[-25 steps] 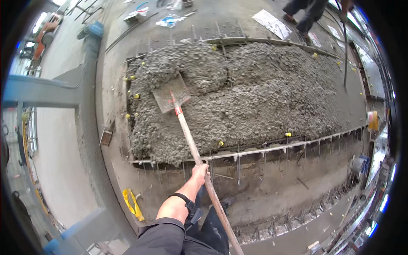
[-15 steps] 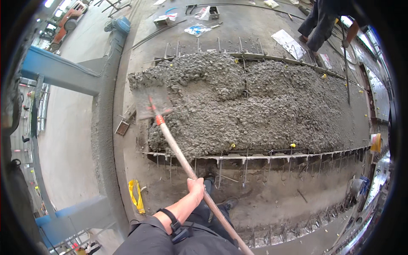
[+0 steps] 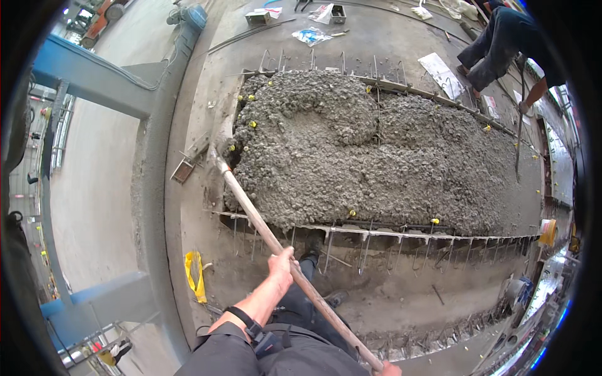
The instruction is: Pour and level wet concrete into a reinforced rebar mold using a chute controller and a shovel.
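So, the long pale-wood shovel [image 3: 262, 227] runs diagonally from left of centre down to the bottom edge of the frame. The bare left hand [image 3: 282, 264] has its fingers wrapped round mid-shaft, wood running right through the grip. The bare right hand [image 3: 389, 370] is at the shaft's lower end, bottom edge (mostly cropped, so can't tell how its fingers sit). Far end's by the left side of the lumpy grey concrete bed [image 3: 351, 169], blade hard to make out.
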`<action>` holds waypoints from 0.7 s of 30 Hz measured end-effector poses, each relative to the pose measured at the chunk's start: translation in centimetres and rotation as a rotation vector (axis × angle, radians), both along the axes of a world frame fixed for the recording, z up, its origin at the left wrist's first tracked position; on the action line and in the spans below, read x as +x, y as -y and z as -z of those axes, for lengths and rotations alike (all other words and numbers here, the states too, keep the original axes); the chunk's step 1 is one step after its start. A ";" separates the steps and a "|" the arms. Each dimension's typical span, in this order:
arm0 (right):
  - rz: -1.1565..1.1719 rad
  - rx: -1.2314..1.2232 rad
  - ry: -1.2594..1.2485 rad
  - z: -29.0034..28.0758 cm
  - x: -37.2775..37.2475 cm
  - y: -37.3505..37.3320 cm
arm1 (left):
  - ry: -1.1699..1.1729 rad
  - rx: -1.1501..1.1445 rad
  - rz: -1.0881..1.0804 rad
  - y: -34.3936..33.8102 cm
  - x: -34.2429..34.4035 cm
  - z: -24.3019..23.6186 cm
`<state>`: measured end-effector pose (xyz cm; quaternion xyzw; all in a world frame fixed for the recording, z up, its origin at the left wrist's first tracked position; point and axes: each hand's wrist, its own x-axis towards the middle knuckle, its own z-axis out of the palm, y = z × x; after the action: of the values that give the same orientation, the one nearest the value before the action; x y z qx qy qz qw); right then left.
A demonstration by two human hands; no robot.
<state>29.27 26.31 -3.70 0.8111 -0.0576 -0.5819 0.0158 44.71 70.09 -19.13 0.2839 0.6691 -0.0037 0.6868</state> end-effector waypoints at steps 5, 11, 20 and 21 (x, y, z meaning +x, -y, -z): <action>0.083 0.338 -0.033 -4.5 9.0 -8.9 | 0.028 0.173 0.034 -11.5 1.9 3.9; -0.050 0.292 0.053 -3.8 0.6 3.1 | -0.117 0.105 -0.004 0.9 -6.2 4.7; 0.019 0.271 -0.236 -10.0 -2.9 11.3 | -0.195 0.122 -0.019 13.6 -13.8 1.0; -0.036 0.271 -0.242 -10.3 -2.6 11.3 | -0.212 0.109 -0.077 13.4 -15.7 0.8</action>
<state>26.71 14.99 6.61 0.7306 0.0381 -0.6774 -0.0764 29.02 56.69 -19.94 0.2928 0.7477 0.0292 0.5953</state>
